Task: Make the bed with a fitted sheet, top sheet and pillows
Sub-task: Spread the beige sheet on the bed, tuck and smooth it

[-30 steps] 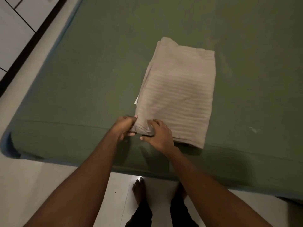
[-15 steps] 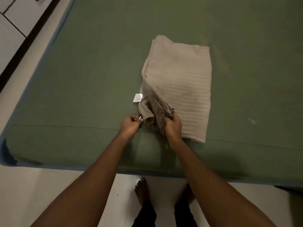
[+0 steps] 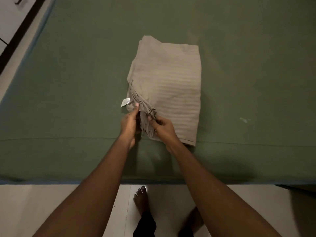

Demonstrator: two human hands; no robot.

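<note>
Near the mattress [image 3: 68,100] edge, both hands, left [image 3: 129,124] and right [image 3: 160,128], pinch the folded sheet's [image 3: 171,89] bunched corner

Pale floor tiles [image 3: 51,202] fill the bottom of the view, crossed by one grout line [image 3: 128,211] with a tiny dark speck [image 3: 114,206] just left of it. The floor continues up the left edge to a diagonal black strip [image 3: 22,29], with white panels [image 3: 8,17] beyond it
</note>
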